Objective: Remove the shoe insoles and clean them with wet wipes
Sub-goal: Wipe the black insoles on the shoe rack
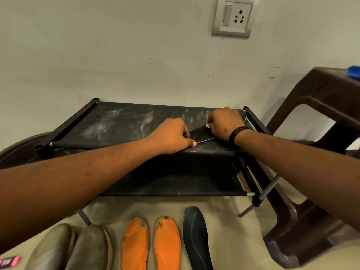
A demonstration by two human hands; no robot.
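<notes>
two orange insoles (151, 244) and one dark insole (196, 238) lie near on the floor. far on the black rack (116, 123), the left hand (171, 138) pinches a black insole (202, 134). the right hand (224, 124) curls round a white wipe (208, 125) on it.

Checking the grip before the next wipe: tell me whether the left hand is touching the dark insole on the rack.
Touching. The head view shows the left hand pinching the near end of the dark insole, thumb against its edge.

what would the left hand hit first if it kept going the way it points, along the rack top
Probably the right hand, pressing a wipe onto the same black insole that the left hand holds on the rack top; depth is uncertain.
</notes>
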